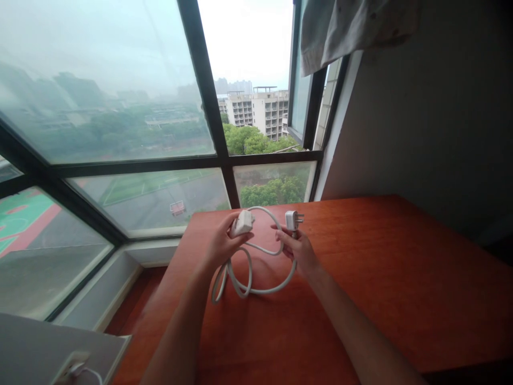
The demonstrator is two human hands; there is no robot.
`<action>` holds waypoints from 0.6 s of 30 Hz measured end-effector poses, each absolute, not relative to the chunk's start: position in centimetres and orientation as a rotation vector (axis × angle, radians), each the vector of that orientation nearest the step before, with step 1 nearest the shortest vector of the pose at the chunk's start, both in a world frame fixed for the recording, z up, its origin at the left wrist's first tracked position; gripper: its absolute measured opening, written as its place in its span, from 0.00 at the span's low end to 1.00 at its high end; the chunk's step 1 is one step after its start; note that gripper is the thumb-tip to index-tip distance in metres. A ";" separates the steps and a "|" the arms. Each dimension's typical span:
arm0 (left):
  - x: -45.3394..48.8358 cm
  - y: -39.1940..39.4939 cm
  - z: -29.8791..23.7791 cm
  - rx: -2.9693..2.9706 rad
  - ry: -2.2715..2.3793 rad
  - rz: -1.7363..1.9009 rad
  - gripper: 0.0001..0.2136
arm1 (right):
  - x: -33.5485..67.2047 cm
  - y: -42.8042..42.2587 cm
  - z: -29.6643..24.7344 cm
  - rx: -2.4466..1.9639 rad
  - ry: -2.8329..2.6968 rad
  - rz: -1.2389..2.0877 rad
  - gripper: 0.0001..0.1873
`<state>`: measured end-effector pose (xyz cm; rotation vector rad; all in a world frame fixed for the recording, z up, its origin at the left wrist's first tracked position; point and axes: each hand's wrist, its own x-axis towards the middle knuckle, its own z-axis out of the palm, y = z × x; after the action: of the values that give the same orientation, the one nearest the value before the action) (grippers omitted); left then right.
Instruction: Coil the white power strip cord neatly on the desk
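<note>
A white extension cord is held up over the wooden table [360, 278]. My left hand [221, 241] is closed around its chunky white socket block [242, 222], thumb and fingers on opposite sides. My right hand [298, 251] pinches the other end, just below the three-pin plug [292, 220], whose metal prongs point right. Between the hands, the thick white cable [269, 290] hangs in several loose loops. Its lowest loops are close to the tabletop; whether they touch it I cannot tell. The face of the socket block cannot be made out.
Beyond the table's far edge stand large windows with dark frames [160, 167], one pane swung open. A grey curtain [356, 32] hangs at the upper right beside a dark wall [433, 123]. At the lower left, a wall outlet [72, 368] has a white plug in it.
</note>
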<state>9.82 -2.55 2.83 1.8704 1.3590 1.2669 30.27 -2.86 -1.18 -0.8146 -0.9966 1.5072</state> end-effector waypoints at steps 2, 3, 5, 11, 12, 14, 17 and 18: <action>10.0 -2.8 3.2 1.979 1.320 1.091 0.21 | 30.2 -2.9 -1.1 -0.806 -1.016 1.499 0.19; 10.0 -2.9 3.3 2.011 1.320 1.039 0.20 | 30.2 -3.0 -1.0 -0.802 -1.037 1.496 0.20; 9.9 -3.0 3.3 2.044 1.341 1.006 0.19 | 30.1 -3.1 -1.0 -0.804 -1.057 1.489 0.20; 10.2 -2.8 2.7 1.922 1.385 1.307 0.22 | 30.3 -3.3 -0.8 -0.843 -1.093 1.535 0.14; 10.4 -2.7 2.4 1.853 1.423 1.419 0.22 | 30.3 -3.4 -0.7 -0.846 -1.164 1.565 0.13; 10.7 -2.2 1.7 1.666 1.542 1.673 0.19 | 29.9 -3.9 -0.6 -0.844 -1.332 1.561 0.13; 10.9 -1.4 0.5 1.314 1.666 1.992 0.18 | 28.7 -5.0 -0.4 -0.923 -1.558 1.333 0.15; 10.9 -1.1 0.2 1.204 1.675 2.065 0.19 | 28.2 -5.5 -0.3 -0.974 -1.631 1.245 0.15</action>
<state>10.85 -1.06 0.20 1.2040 1.6746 2.0648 28.17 -5.46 -0.32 -0.9744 -1.6308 1.2451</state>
